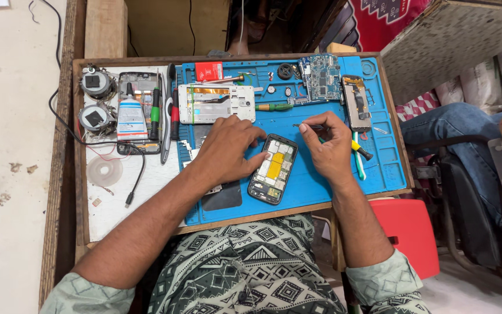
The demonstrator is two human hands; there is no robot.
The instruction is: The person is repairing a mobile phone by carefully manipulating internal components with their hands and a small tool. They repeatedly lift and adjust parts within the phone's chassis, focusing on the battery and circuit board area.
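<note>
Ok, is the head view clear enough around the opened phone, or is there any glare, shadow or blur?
Head view: even, soft light, no harsh glare on the opened phone; both the left hand and right hand look sharp, casting only faint shadows on the blue mat; the tweezers are thin and hard to resolve.

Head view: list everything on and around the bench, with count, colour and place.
opened phone: one, black frame, yellow part inside, mat centre
repair mat: one, blue, on the tray
white phone frame: one, mat top left
circuit board: one, blue, mat top
glue bottle: one, white, left of mat
screwdrivers: two, green and red, beside the bottle
red stool: one, lower right
left hand: resting on the phone's left edge
right hand: pinching thin tweezers above the phone
</note>
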